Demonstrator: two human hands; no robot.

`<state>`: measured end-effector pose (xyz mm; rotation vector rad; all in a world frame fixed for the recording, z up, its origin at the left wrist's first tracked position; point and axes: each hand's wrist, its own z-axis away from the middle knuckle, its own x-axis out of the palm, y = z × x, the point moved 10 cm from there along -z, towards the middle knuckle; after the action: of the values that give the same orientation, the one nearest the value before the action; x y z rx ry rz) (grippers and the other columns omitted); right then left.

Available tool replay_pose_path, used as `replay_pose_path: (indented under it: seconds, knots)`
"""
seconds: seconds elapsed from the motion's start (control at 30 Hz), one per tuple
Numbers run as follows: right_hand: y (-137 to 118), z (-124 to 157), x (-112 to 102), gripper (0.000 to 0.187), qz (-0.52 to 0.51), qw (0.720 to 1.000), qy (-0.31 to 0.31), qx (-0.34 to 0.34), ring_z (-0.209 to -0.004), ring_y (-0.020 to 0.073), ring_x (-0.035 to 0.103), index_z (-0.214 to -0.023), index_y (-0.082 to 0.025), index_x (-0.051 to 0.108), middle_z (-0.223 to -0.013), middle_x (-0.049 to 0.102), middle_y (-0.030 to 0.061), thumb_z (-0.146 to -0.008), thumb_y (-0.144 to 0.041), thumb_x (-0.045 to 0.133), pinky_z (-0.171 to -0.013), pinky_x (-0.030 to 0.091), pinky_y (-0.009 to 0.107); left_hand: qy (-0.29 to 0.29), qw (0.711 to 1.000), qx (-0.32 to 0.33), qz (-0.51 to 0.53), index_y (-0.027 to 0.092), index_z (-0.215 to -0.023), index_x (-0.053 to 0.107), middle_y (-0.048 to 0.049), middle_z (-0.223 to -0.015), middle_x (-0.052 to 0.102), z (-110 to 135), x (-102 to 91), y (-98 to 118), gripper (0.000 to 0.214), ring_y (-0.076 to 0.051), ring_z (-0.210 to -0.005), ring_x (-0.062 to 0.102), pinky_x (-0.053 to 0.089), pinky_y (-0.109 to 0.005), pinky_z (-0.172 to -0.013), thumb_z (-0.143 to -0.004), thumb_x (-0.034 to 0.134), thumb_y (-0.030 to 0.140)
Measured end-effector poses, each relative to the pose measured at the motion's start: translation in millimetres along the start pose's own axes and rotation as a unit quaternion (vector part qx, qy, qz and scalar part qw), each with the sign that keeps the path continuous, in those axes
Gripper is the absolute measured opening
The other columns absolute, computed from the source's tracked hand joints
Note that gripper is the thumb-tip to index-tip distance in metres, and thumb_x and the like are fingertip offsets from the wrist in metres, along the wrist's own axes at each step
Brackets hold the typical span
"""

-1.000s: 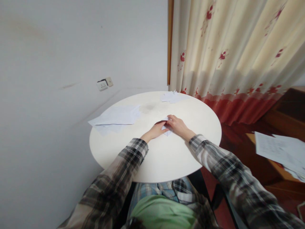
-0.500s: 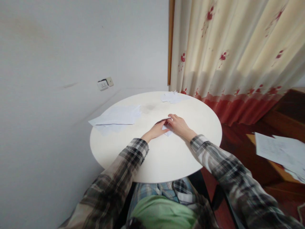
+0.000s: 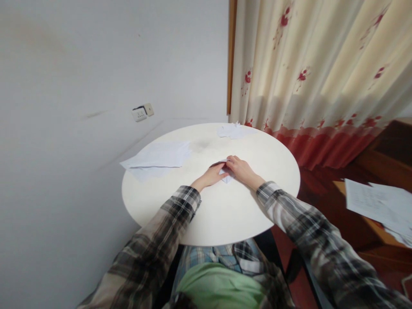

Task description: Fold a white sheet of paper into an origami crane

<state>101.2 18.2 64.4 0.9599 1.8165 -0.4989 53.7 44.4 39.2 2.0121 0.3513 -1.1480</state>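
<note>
They're rocking long plaid sleeves (image 3: 144, 249) in black, grey and white, plus a light green top (image 3: 220, 285) and bluish plaid bottoms (image 3: 198, 256).

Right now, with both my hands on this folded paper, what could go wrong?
The folded white paper might get creased off line, since your left hand and right hand hide much of it. The stack of white paper pokes a corner past the edge of the round white table, so a knock could perhaps slide it off.
</note>
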Motion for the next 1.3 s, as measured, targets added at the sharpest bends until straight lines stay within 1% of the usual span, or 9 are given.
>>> replay_pose_path:
  seconds: [0.13,0.33,0.53,0.9,1.03,1.17,1.3]
  knots:
    - [1.5,-0.2,-0.4,0.009,-0.016,1.0,-0.004,0.006,-0.091,0.0173,0.044,-0.092,-0.016,0.051,-0.099,0.049,0.0084,-0.085,-0.016,0.046,-0.068,0.043,0.025,0.01,1.0,-0.007,-0.009,0.012,-0.113,0.051,-0.0114,-0.118,0.055,-1.5,-1.0,-0.2,0.033,-0.021,-0.109,0.05,0.036,-0.035,-0.097,-0.082,0.046,0.023]
    - [3.0,-0.9,0.9,0.009,-0.033,0.999,-0.011,0.007,-0.091,0.0169,0.044,-0.092,-0.016,0.052,-0.099,0.049,0.0083,-0.084,-0.016,0.047,-0.069,0.043,0.025,0.018,1.0,-0.007,-0.007,0.015,-0.111,0.052,-0.0094,-0.117,0.056,-2.2,-2.3,0.9,0.032,-0.021,-0.109,0.05,0.035,-0.037,-0.098,-0.081,0.048,0.022]
    - [3.1,-1.5,1.3,0.008,-0.022,1.0,-0.005,0.005,-0.09,0.0164,0.044,-0.09,-0.016,0.053,-0.098,0.049,0.0077,-0.084,-0.017,0.048,-0.067,0.043,0.024,0.022,1.0,-0.003,-0.022,0.013,-0.111,0.052,-0.0104,-0.117,0.057,-1.9,-2.6,1.8,0.031,-0.02,-0.108,0.051,0.037,-0.035,-0.097,-0.081,0.048,0.021]
    - [3.6,-1.4,1.7,0.007,-0.031,0.999,-0.004,0.005,-0.089,0.0159,0.044,-0.09,-0.016,0.053,-0.097,0.049,0.0073,-0.084,-0.017,0.049,-0.068,0.042,0.024,0.02,1.0,0.0,-0.01,0.011,-0.112,0.051,-0.0124,-0.118,0.056,-1.4,-3.2,3.1,0.033,-0.021,-0.108,0.051,0.037,-0.035,-0.097,-0.08,0.05,0.02]
    - [3.3,-0.9,0.7,0.007,-0.031,1.0,-0.003,0.005,-0.089,0.0162,0.044,-0.09,-0.015,0.053,-0.097,0.049,0.0074,-0.083,-0.016,0.049,-0.067,0.042,0.024,0.021,1.0,-0.003,-0.015,0.015,-0.112,0.052,-0.0097,-0.117,0.056,-0.6,-2.9,2.9,0.032,-0.02,-0.108,0.051,0.037,-0.035,-0.097,-0.081,0.049,0.021]
    - [2.5,-0.9,-0.4,0.008,-0.037,0.999,-0.005,0.007,-0.089,0.0164,0.044,-0.09,-0.015,0.053,-0.098,0.048,0.008,-0.084,-0.015,0.047,-0.068,0.042,0.024,0.037,0.999,-0.006,-0.039,0.017,-0.112,0.051,-0.008,-0.117,0.056,0.6,-5.0,3.2,0.031,-0.021,-0.109,0.051,0.037,-0.035,-0.097,-0.082,0.046,0.023]
    - [2.0,-1.6,-1.1,0.008,-0.037,0.999,0.001,0.006,-0.091,0.0166,0.043,-0.09,-0.015,0.053,-0.098,0.049,0.0079,-0.083,-0.015,0.048,-0.069,0.042,0.025,0.042,0.998,-0.009,-0.05,0.016,-0.109,0.053,-0.0081,-0.113,0.059,0.7,-5.6,2.8,0.03,-0.021,-0.104,0.054,0.039,-0.034,-0.094,-0.081,0.049,0.027]
